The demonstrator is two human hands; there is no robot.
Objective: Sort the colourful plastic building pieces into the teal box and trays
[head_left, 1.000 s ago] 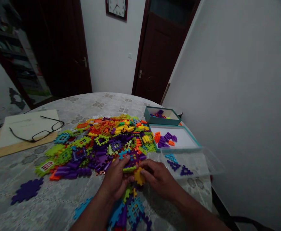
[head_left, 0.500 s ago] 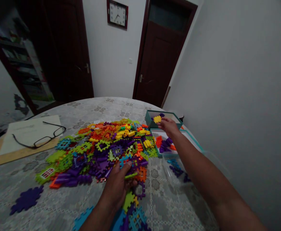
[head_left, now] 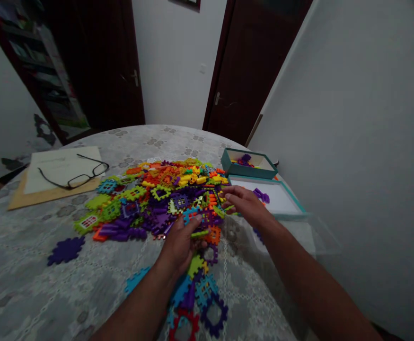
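Near the front edge of a large heap of plastic interlocking building pieces (head_left: 162, 194), my left hand (head_left: 181, 241) is closed around a few pieces, with a blue tile (head_left: 191, 214) standing above the thumb and a green edge below it. My right hand (head_left: 244, 203) hovers just right of the heap, its fingers apart and no piece visible in them. Beyond it stands a teal-edged box (head_left: 250, 171) with a few purple, red and yellow pieces inside. A white shallow box lid (head_left: 281, 194) holding purple pieces lies partly behind my right hand.
Eyeglasses (head_left: 81, 179) rest on papers (head_left: 61, 166) at the left. A dark purple tile (head_left: 66, 250) lies by itself on the patterned tablecloth (head_left: 96, 298). Several pieces, including a red frame (head_left: 192, 322), lie near me. A clear plastic container (head_left: 295, 237) sits by the right wall.
My right hand has let go of the yellow tile at the teal-edged box and moved back toward the heap. My left hand keeps hold of its pieces. The view has tilted down.
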